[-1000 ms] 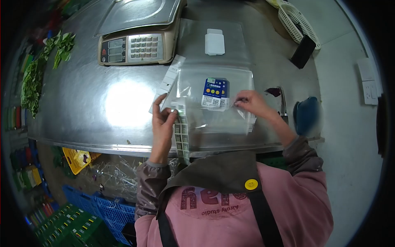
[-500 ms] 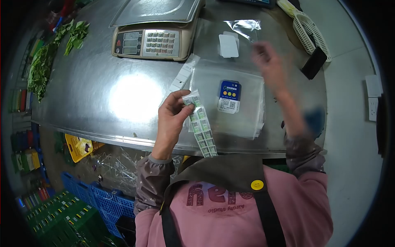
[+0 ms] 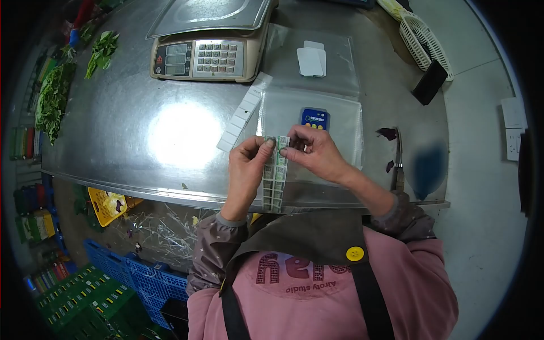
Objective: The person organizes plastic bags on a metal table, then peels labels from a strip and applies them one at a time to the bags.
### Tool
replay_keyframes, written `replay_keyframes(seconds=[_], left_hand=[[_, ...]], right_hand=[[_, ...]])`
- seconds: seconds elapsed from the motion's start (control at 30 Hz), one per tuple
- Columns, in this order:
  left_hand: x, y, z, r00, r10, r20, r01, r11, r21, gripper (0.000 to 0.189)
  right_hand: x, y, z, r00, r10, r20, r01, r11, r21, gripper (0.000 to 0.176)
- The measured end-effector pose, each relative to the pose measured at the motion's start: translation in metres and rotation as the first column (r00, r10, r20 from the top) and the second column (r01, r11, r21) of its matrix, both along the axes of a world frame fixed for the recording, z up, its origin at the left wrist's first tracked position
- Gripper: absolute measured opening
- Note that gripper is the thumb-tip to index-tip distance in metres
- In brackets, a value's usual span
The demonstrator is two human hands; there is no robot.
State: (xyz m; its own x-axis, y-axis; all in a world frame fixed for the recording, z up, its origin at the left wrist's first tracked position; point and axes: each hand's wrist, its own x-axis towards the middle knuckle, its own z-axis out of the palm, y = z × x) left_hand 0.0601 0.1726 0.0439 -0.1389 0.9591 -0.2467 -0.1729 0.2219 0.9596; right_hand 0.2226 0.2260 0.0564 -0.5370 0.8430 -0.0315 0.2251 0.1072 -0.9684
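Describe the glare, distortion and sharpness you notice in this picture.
Head view: a white glare patch washes out the steel table beside the left hand; the fisheye lens bows the table edge and blackens the corners; the right hand and sticker strip look sharp.

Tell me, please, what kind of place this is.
Probably a produce packing station in a shop or market: a weighing scale on a steel table, leafy greens at its left edge, and a strip of labels held by the left hand and right hand over clear bags.
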Motion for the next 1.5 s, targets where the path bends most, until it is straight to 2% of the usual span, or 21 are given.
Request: replay_keyframes(seconds=[0.17, 0.27, 0.33, 0.37, 0.47, 0.5, 0.53, 0.6, 0.67, 0.77, 0.83, 0.87, 0.93, 0.97, 1.03, 1.17, 1.23, 1.27, 1.33, 1.47, 1.5], left_hand=[[0.002, 0.000, -0.003, 0.986, 0.007, -0.165, 0.003, 0.998, 0.059, 0.022], [0.007, 0.000, 0.001, 0.962, -0.057, -0.267, 0.076, 0.995, 0.060, 0.025], [0.008, -0.001, -0.003, 0.933, -0.106, -0.343, 0.120, 0.993, 0.018, 0.027], [0.008, 0.000, -0.006, 0.896, -0.154, -0.416, 0.156, 0.987, -0.028, 0.028], [0.007, 0.000, -0.019, 0.846, -0.206, -0.491, 0.179, 0.979, -0.102, 0.031], [0.006, -0.001, -0.028, 0.847, -0.208, -0.490, 0.182, 0.978, -0.101, 0.031], [0.005, -0.002, -0.040, 0.888, -0.175, -0.425, 0.138, 0.984, -0.115, 0.031], [0.003, -0.005, -0.058, 0.941, -0.135, -0.311, 0.091, 0.984, -0.152, 0.031], [0.002, -0.008, -0.082, 0.940, -0.140, -0.312, 0.095, 0.983, -0.157, 0.031], [0.002, -0.011, -0.088, 0.911, -0.165, -0.379, 0.098, 0.977, -0.189, 0.031], [0.002, -0.011, -0.085, 0.867, -0.174, -0.467, 0.099, 0.979, -0.179, 0.031], [0.003, -0.011, -0.081, 0.867, -0.171, -0.469, 0.095, 0.979, -0.181, 0.031], [0.005, -0.010, -0.074, 0.852, -0.177, -0.493, 0.094, 0.977, -0.189, 0.030], [0.005, -0.010, -0.076, 0.852, -0.176, -0.493, 0.092, 0.978, -0.189, 0.030], [0.004, -0.011, -0.081, 0.871, -0.173, -0.461, 0.095, 0.978, -0.187, 0.030], [0.004, -0.009, -0.077, 0.849, -0.197, -0.491, 0.103, 0.972, -0.212, 0.030], [0.004, -0.011, -0.077, 0.839, -0.190, -0.510, 0.101, 0.975, -0.197, 0.029], [0.004, -0.012, -0.079, 0.840, -0.192, -0.508, 0.103, 0.975, -0.199, 0.029], [0.005, -0.012, -0.084, 0.869, -0.135, -0.475, 0.071, 0.986, -0.150, 0.028], [0.002, -0.012, -0.082, 0.901, -0.140, -0.412, 0.078, 0.983, -0.163, 0.026], [0.001, -0.012, -0.079, 0.953, -0.118, -0.278, 0.072, 0.983, -0.170, 0.023]], right_hand=[[0.008, 0.009, 0.013, 0.996, 0.077, 0.049, -0.072, 0.994, -0.087, 0.016], [0.013, 0.015, 0.011, 0.990, 0.125, 0.071, -0.125, 0.992, 0.000, 0.014], [0.019, 0.017, 0.011, 0.948, 0.193, 0.252, -0.227, 0.967, 0.112, 0.013], [0.022, 0.017, 0.009, 0.949, 0.188, 0.254, -0.222, 0.969, 0.112, 0.013], [0.035, 0.020, -0.001, 0.978, 0.071, 0.198, -0.115, 0.968, 0.221, 0.011], [0.040, 0.025, -0.002, 0.987, -0.126, 0.098, 0.124, 0.992, 0.026, 0.010], [0.045, 0.032, -0.004, 0.941, -0.336, 0.040, 0.338, 0.922, -0.188, 0.010], [0.059, 0.046, -0.025, 0.920, -0.387, 0.067, 0.391, 0.888, -0.240, 0.010], [0.060, 0.053, -0.049, 0.897, -0.433, 0.094, 0.441, 0.851, -0.285, 0.011], [0.049, 0.058, -0.083, 0.871, -0.454, 0.187, 0.484, 0.860, -0.163, 0.012], [0.042, 0.062, -0.097, 0.834, -0.454, 0.313, 0.456, 0.887, 0.072, 0.013], [0.039, 0.062, -0.098, 0.836, -0.451, 0.312, 0.453, 0.889, 0.070, 0.013], [0.034, 0.063, -0.098, 0.750, -0.442, 0.492, 0.326, 0.894, 0.306, 0.020], [0.034, 0.064, -0.095, 0.751, -0.442, 0.491, 0.325, 0.894, 0.307, 0.020], [0.035, 0.066, -0.085, 0.533, -0.443, 0.721, 0.139, 0.886, 0.442, 0.025], [0.073, 0.070, -0.075, 0.541, -0.467, 0.699, 0.199, 0.879, 0.433, 0.033], [0.093, 0.051, -0.057, 0.792, -0.205, 0.575, 0.090, 0.971, 0.222, 0.039], [0.099, 0.037, -0.052, 0.791, -0.205, 0.577, 0.091, 0.971, 0.220, 0.039], [0.110, 0.011, -0.045, 0.704, -0.049, 0.709, -0.248, 0.918, 0.310, 0.040], [0.123, 0.000, -0.063, 0.746, -0.048, 0.664, -0.213, 0.928, 0.306, 0.035], [0.125, 0.004, -0.072, 0.777, -0.025, 0.629, -0.151, 0.963, 0.224, 0.032]])
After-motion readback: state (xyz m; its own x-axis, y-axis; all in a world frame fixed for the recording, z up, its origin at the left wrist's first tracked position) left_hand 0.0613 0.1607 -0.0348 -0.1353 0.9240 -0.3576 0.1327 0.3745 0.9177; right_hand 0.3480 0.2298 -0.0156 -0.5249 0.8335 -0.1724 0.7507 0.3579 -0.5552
